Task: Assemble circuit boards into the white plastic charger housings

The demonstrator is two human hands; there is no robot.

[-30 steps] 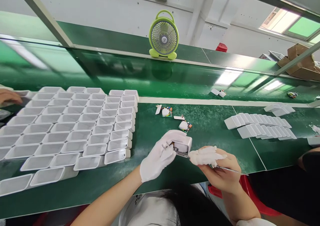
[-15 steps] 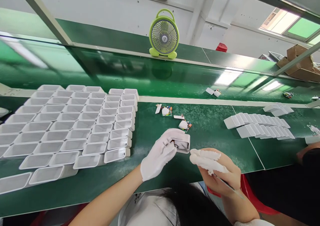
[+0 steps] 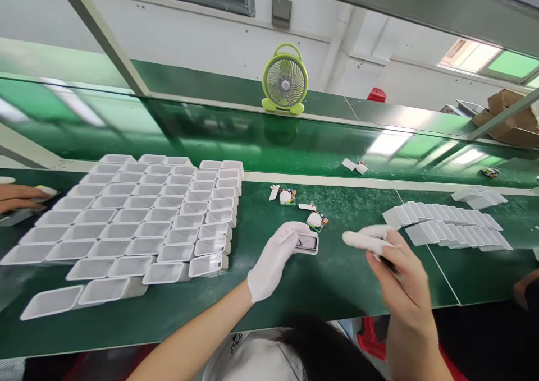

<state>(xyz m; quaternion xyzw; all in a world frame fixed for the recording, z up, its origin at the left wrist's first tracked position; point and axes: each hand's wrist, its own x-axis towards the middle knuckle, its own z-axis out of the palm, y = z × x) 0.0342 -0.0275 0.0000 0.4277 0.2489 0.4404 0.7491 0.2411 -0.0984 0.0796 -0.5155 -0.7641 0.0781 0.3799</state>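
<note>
My left hand (image 3: 273, 263), in a white glove, is closed around a small white plastic case (image 3: 311, 252). Its open side faces up and a dark, thin wire-like shape shows inside. My right hand (image 3: 396, 263) has white covering on some fingers and bare skin elsewhere. It is raised to the right of the case, apart from it, fingers closed on a thin metal tool (image 3: 413, 224), mostly hidden by the hand. Just beyond my left hand lie two small circuit boards (image 3: 316, 220) with white parts attached.
Rows of open white cases (image 3: 160, 218) fill the left of the green bench (image 3: 353, 297). Stacked white pieces (image 3: 446, 224) lie at the right. A green fan (image 3: 285, 83) stands on the back shelf. Another person's hand (image 3: 19, 197) is at the far left.
My right hand has drawn away from the case to the right, taking the tool out of it. My left hand still holds the case. The view has tilted, and another person's hand has appeared at left.
</note>
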